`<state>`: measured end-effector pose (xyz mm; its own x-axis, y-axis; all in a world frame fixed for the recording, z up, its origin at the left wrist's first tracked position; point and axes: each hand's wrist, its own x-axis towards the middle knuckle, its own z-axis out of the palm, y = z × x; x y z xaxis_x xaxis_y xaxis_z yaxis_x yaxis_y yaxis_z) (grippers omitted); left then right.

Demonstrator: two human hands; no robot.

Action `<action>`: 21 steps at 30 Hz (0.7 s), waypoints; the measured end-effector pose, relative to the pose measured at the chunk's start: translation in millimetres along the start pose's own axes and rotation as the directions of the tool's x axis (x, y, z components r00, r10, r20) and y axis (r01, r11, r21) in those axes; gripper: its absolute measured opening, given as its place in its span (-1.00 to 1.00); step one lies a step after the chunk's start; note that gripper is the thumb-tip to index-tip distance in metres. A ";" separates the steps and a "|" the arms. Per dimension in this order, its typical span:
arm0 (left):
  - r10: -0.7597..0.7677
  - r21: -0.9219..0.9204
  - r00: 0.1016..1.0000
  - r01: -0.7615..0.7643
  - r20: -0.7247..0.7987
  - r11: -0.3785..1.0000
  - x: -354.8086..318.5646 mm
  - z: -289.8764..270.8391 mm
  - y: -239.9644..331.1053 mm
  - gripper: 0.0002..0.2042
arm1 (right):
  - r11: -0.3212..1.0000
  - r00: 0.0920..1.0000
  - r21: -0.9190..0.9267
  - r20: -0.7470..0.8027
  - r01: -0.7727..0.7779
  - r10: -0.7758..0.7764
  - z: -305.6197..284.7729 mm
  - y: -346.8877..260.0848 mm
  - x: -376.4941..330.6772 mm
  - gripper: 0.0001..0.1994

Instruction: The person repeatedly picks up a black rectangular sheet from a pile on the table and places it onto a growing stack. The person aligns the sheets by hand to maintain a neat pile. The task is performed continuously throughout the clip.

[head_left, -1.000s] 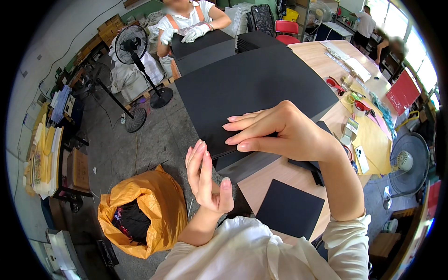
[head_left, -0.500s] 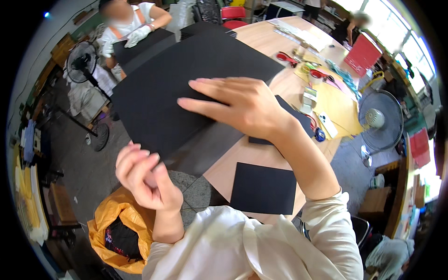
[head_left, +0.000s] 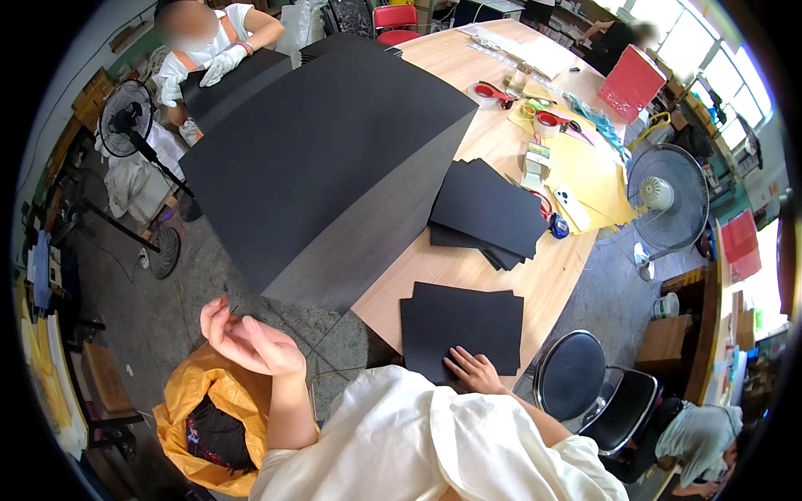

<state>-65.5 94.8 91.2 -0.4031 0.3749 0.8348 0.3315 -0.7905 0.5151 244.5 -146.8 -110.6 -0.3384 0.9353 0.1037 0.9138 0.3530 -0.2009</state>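
A large black sheet (head_left: 334,125) lies over the left of the table, its near edge reaching past the tabletop. My left hand (head_left: 255,341) is raised off that edge, fingers curled and thumb close to them; a tiny dark sliver shows at the fingertips, too small to name. Flat on smaller black sheets (head_left: 455,321) at the table's near edge rests my right hand (head_left: 476,369), fingers stretched out. These sheets overlap slightly askew. Beyond them sits another loose pile of black sheets (head_left: 484,209).
Scissors (head_left: 576,127), a tape roll (head_left: 547,123), a phone (head_left: 572,207) and yellow paper (head_left: 597,175) lie at the right. A gloved co-worker's hand (head_left: 224,65) touches black sheets at far left. An orange bag (head_left: 180,409), a stool (head_left: 571,376) and fans (head_left: 668,196) stand around.
My right hand has left the large sheet and come down onto the small sheets near me, which now lie askew. My left hand has dropped slightly, away from the large sheet's edge.
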 end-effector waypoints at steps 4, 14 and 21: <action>-0.017 -0.036 0.999 0.019 0.050 0.999 7.5 9.9 5.4 -0.72 | 0.982 0.978 0.029 0.090 0.187 -0.189 -40.2 16.2 32.4 -0.49; -0.042 -0.048 0.994 0.047 0.099 0.998 26.1 25.6 39.4 -0.60 | 0.728 0.665 0.139 -0.546 0.672 -0.510 -339.9 -60.6 292.1 -0.67; -0.045 -0.029 0.995 0.048 0.086 0.998 28.9 25.4 48.6 -0.65 | 0.619 0.674 0.269 -0.310 0.738 -0.670 -336.7 -57.1 348.9 -0.63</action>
<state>-39.3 79.5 145.3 -0.3428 0.4507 0.8242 0.2866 -0.7854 0.5486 149.8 150.3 265.1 -0.7714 0.3857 0.5061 0.2551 0.9161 -0.3093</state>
